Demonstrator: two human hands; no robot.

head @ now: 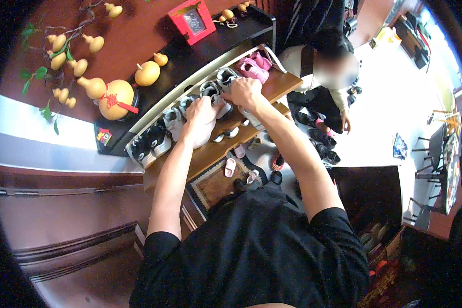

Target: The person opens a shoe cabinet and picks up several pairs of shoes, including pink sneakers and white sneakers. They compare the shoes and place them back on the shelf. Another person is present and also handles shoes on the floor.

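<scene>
A row of shoes stands in the tilted-out compartment of a shoe cabinet (279,86) before me. My left hand (201,111) is closed on a white sneaker (203,133) in the middle of the row; its fingertips are partly hidden. Just to the right, my right hand (245,91) grips a white-and-black sneaker (227,75) from above, its fingers close to a neighbouring grey-and-white sneaker (210,88). Pink shoes (254,66) sit at the right end of the row. Black sneakers with white soles (150,144) fill the left end, beside pale sneakers (173,119).
Gourds (117,100) and a red frame (192,22) stand on the black cabinet top (169,73). A lower flap (200,163) juts out over a doormat (219,184) with pink clogs (230,168). A person (319,88) crouches at the right, near black shoes (325,142).
</scene>
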